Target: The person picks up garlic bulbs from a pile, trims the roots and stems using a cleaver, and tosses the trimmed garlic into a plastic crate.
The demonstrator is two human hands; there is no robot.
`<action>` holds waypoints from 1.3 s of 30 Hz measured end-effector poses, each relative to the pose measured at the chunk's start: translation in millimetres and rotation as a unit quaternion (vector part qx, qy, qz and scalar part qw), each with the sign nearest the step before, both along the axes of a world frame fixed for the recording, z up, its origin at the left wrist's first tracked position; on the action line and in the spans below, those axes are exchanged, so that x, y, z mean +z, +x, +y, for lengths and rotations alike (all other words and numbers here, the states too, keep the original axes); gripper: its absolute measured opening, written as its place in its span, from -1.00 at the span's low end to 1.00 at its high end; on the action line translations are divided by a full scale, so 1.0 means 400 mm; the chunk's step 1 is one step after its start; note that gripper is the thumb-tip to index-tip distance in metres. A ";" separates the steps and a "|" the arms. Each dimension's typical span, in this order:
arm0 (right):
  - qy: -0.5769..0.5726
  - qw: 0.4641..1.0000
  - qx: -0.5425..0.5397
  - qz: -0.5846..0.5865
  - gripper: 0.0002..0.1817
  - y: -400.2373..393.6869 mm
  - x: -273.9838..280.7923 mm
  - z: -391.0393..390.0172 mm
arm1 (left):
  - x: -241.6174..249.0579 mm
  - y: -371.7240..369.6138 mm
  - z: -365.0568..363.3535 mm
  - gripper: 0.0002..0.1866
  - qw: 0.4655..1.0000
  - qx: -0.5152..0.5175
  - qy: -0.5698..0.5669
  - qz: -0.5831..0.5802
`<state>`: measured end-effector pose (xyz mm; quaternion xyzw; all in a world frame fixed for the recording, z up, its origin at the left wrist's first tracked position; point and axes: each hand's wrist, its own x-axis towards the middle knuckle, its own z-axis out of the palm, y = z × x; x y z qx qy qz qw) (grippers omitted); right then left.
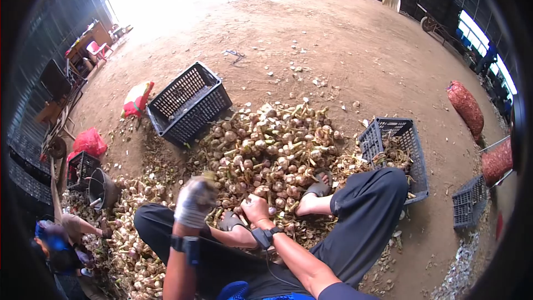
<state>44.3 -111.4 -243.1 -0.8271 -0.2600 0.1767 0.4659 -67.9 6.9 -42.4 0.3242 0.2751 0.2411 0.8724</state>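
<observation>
A big heap of garlic bulbs [272, 144] with stalks lies on the dirt floor between my feet and beyond them. My left hand [194, 203], in a whitish glove, is raised at the heap's near left edge, above my left knee. Motion smears its fingers, and a yellow-brown patch shows at their tips. Bare and closed, my right hand [256, 209] is low over the near side of the heap, between my sandalled feet. Garlic bulbs lie right by its knuckles; what its fingers hold is hidden.
A black plastic crate [191, 114] stands tilted beyond the heap; another crate [420, 161] at right holds stalks and scraps. More garlic [136, 244] covers the floor at left, near a bucket [104, 189] and another person [61, 250]. Filled net sacks [465, 108] stand far right.
</observation>
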 end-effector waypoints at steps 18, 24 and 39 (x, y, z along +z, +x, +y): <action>-0.192 0.967 -0.149 -0.074 -0.34 0.313 -0.065 -0.151 | 0.146 -0.142 0.057 -0.22 0.937 0.211 0.116 -0.253; -0.153 0.984 -0.087 -0.038 -0.44 0.314 -0.100 -0.126 | 0.116 -0.115 0.042 -0.29 0.951 0.188 0.144 -0.199; 0.324 0.849 -0.106 0.405 -0.89 0.276 0.133 -0.033 | 0.090 0.026 -0.051 -0.65 0.866 -0.022 0.412 0.282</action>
